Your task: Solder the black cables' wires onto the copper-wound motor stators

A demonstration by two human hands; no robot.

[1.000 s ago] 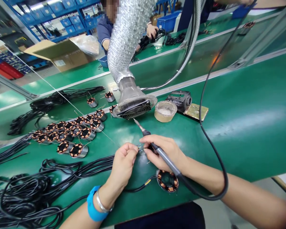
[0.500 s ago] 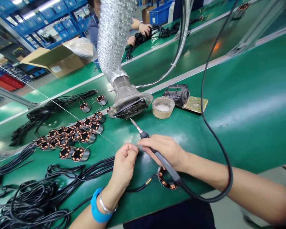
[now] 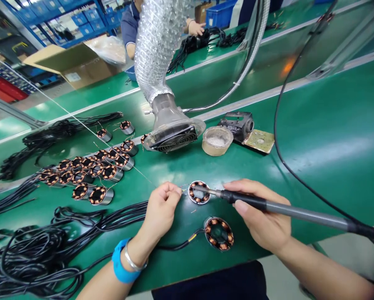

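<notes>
The right hand (image 3: 263,216) grips a grey-handled soldering iron (image 3: 268,206) (tip over a round copper-wound stator (image 3: 198,192)); the left hand (image 3: 160,208) has its fingers pinching thin wire leads (image 3: 183,191).

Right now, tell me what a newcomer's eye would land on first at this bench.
The silver ribbed duct dropping from the top and ending in a fan hood at mid-bench dominates. Just below it, the right hand holds a soldering iron with its tip over a small copper coil, while the left hand pinches thin wires beside it. At left, a cluster of copper coils sits above tangled black cables.
</notes>
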